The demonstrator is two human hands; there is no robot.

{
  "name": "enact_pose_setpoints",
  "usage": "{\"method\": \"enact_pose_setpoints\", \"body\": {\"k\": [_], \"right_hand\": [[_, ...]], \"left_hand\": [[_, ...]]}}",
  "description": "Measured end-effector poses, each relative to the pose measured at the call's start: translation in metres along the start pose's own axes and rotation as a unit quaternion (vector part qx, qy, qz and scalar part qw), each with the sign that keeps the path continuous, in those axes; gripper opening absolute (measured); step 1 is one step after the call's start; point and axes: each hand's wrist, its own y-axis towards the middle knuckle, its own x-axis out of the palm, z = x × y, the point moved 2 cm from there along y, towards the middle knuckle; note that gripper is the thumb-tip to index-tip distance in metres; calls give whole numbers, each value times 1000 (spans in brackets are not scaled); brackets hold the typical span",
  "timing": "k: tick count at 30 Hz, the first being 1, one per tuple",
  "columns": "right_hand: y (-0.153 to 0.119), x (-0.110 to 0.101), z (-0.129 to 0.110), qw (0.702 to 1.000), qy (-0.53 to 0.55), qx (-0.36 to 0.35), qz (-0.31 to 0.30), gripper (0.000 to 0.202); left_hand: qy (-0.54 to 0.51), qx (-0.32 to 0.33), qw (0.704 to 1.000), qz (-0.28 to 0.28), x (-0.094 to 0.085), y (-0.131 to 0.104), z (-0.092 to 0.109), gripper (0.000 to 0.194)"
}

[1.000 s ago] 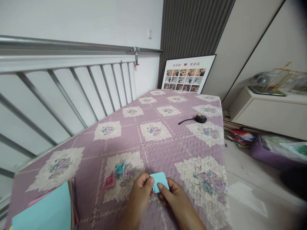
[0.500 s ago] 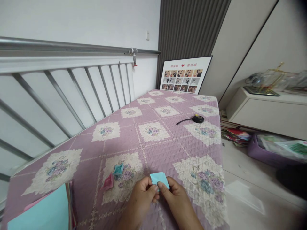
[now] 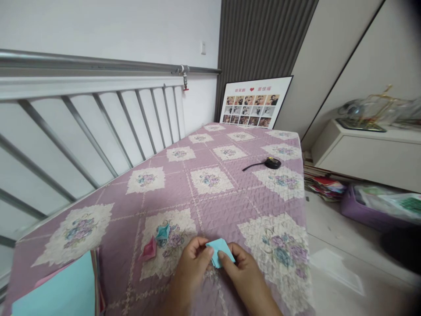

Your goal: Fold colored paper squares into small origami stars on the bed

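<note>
A round black tape measure [image 3: 272, 163] with a thin black strap lies on a soft purple cloth cover [image 3: 217, 215] that has white squares full of flowers. On the left is a white radiator [image 3: 108, 127] with a long, shiny grey metal pipe [image 3: 98, 60] above it, and past the far end of the cover a big white picture board [image 3: 255, 98] with a red heart leans by a dark grey ribbed wall panel [image 3: 256, 39]. On the right, a purple plastic bin [image 3: 353, 213] sits on the floor below a white boxy cupboard [image 3: 378, 158].
</note>
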Motion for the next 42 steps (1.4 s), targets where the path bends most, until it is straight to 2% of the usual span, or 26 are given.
{"method": "enact_pose_setpoints", "body": {"k": [8, 15, 19, 22, 27, 31, 35, 39, 42], "right_hand": [[-2, 4, 1, 999, -27, -10, -29, 27], [1, 2, 5, 1000, -9, 3, -5, 28], [3, 0, 10, 1000, 19, -5, 11, 27], [1, 1, 7, 999, 45, 1, 0, 27], [-2, 5, 0, 997, 79, 10, -22, 30], [0, 5, 1, 997, 71, 0, -21, 33], [1, 3, 2, 992, 121, 15, -22, 35], [0, 4, 3, 990, 135, 32, -22, 35], [-1, 4, 4, 991, 127, 33, -22, 34]], "left_hand": [[2, 23, 999, 34, -3, -1, 0, 30], [-37, -21, 999, -9, -1, 2, -5, 38], [-2, -48, 997, -52, 6, -1, -1, 34], [7, -60, 996, -66, 11, -2, -2, 32], [-16, -54, 997, -48, 9, 0, -6, 34], [7, -52, 998, -40, 6, -2, -3, 33], [27, -51, 998, -29, 5, -2, -1, 32], [39, -24, 999, -1, 4, -2, 1, 29], [58, -5, 998, -3, 3, -3, 4, 24]]}}
